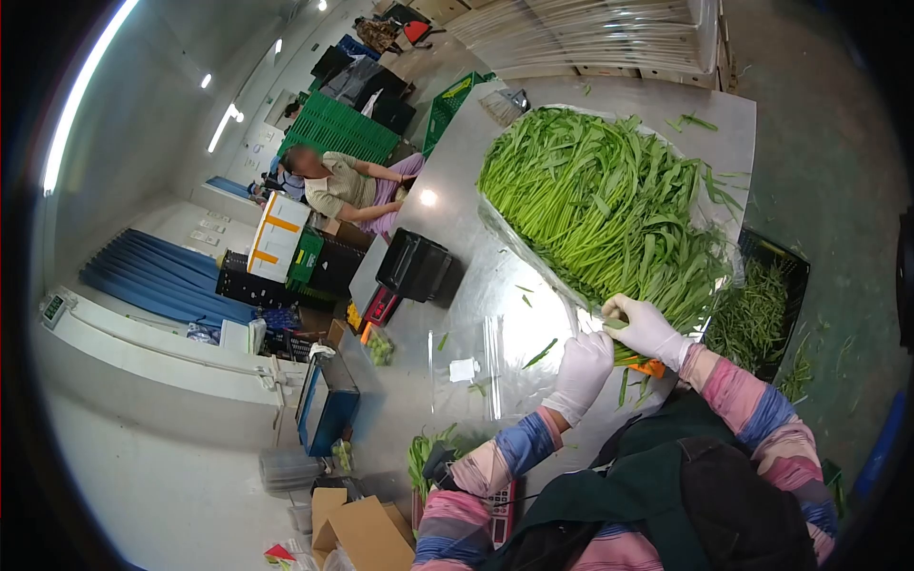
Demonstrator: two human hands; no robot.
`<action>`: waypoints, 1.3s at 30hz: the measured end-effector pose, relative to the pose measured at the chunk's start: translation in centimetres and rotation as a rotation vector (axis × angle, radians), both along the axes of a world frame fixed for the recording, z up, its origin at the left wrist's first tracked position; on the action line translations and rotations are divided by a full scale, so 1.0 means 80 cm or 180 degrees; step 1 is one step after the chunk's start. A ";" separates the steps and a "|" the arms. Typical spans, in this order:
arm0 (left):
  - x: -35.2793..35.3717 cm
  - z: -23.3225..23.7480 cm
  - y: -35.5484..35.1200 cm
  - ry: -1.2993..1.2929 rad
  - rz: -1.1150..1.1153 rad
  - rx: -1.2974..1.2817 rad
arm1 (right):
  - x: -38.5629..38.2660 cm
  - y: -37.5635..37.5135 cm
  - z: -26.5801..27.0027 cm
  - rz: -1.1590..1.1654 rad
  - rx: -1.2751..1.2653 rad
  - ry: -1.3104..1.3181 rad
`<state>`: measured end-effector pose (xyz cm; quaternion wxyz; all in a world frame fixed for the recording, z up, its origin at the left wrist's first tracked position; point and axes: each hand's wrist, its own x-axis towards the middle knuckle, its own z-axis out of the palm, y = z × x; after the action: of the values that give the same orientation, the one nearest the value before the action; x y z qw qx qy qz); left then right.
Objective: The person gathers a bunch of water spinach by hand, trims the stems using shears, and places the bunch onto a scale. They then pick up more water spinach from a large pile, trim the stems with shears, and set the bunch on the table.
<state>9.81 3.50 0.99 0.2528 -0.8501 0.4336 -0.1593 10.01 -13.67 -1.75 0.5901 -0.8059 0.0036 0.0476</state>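
Observation:
A large heap of long-stemmed leafy greens [600,200], like water spinach, lies on clear plastic sheeting on the metal table [447,205]. At its near edge my gloved right hand [649,330] pinches a piece of green stalk [617,323] between thumb and fingers. My gloved left hand [583,374] is just beside it, fingers curled closed; what they hold, if anything, is hidden. Under my right wrist shows an orange object [649,367], partly covered. Loose leaf pieces [541,353] lie left of my left hand, near a clear plastic bag [465,369].
A black bin [415,265] sits by a red scale [383,306] on the table's far side. Another person [347,190] sits beyond it. A black crate of greens [762,309] stands at the right. Greens [427,462] and a pink-edged scale [501,514] are near my left forearm.

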 end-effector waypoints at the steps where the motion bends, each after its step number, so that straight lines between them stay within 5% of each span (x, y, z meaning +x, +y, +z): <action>1: 0.000 -0.001 0.001 -0.0042 -0.0005 -0.0004 | 0.000 -0.003 0.005 0.0063 -0.0060 -0.0067; 5: 0.003 0.000 0.001 -0.0114 -0.0027 -0.0046 | 0.007 -0.010 -0.023 0.0482 -0.0597 -0.1006; 14: 0.001 0.000 0.001 -0.0122 0.0033 0.0085 | 0.005 -0.008 -0.034 0.0350 -0.1096 -0.0911; 17: -0.003 -0.002 0.002 -0.0156 0.0003 -0.0050 | 0.003 -0.001 -0.011 0.0112 -0.0587 -0.0352; 20: 0.009 0.012 0.007 -0.0255 -0.0066 0.0025 | 0.015 -0.012 0.008 -0.0468 0.2453 0.0177; 21: 0.010 0.019 0.006 -0.0240 -0.0028 0.0001 | 0.013 -0.030 0.039 -0.0549 0.2680 -0.0094; 23: 0.011 0.026 0.006 -0.0304 0.0038 0.0017 | 0.027 -0.071 0.029 -0.0849 0.4617 -0.0418; 26: 0.012 0.023 0.005 -0.0380 0.0138 0.0059 | 0.021 -0.129 0.056 -0.1157 0.5136 -0.0733; 30: 0.012 0.016 0.001 -0.0357 0.0009 0.0066 | 0.002 -0.086 0.050 -0.0645 0.1013 -0.0593; 32: 0.010 0.014 -0.002 -0.0381 -0.0033 0.0066 | -0.001 -0.060 0.011 -0.0176 -0.0941 -0.1350; 35: 0.007 0.014 0.000 -0.0389 -0.0024 0.0095 | -0.006 -0.025 -0.007 0.0143 -0.1417 -0.1040; 39: 0.004 0.016 0.006 -0.0274 -0.0027 0.0071 | 0.011 -0.026 -0.016 0.0624 -0.0764 -0.0455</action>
<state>10.12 3.99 2.26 0.2800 -0.8377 0.4277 -0.1919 10.91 -15.75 -3.00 0.4808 -0.8685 -0.1113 0.0468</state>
